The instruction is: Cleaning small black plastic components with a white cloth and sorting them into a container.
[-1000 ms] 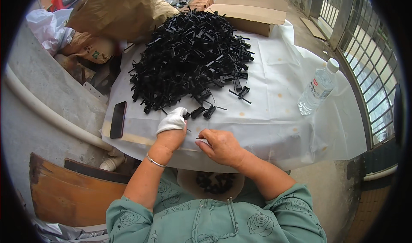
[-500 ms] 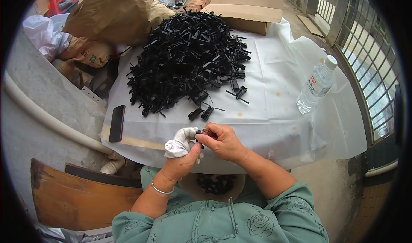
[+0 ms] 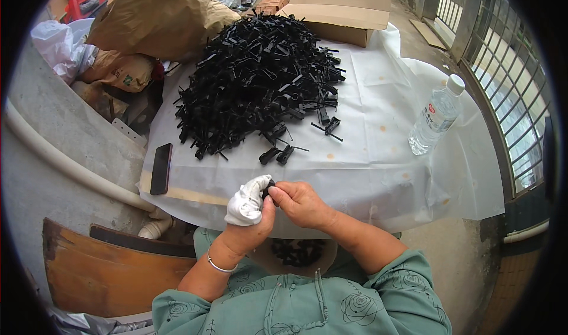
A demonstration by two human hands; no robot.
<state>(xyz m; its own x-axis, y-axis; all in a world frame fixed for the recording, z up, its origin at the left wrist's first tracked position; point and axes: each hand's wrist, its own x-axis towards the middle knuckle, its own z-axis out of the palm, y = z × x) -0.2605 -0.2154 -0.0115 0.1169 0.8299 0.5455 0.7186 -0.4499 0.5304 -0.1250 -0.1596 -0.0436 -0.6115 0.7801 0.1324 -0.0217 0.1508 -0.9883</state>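
My left hand [image 3: 255, 225], its fingers wrapped in a white cloth or partial glove [image 3: 244, 205], is closed around a small black plastic piece [image 3: 269, 188] near the table's front edge. From the other side, my right hand [image 3: 303, 205] pinches the same piece between thumb and bent fingers. Most of the piece is hidden by the fingers. Beyond my hands rises a big heap of black plastic parts [image 3: 254, 86] with thin stems. A few loose parts [image 3: 284, 154] lie at the heap's near edge, and another loose part [image 3: 328, 126] sits to the right.
A white plastic sheet [image 3: 367, 157] covers the table. A dark phone [image 3: 161, 169] lies at left, a clear water bottle [image 3: 435, 119] stands at right. Behind are a cardboard box [image 3: 337, 15] and brown paper bag [image 3: 154, 21]. At my lap, a round container [image 3: 328, 258] holds black parts.
My right hand has shifted slightly left and down, its fingers curled in more. The black piece shows a little more between my hands; the white-wrapped fingers have turned slightly.
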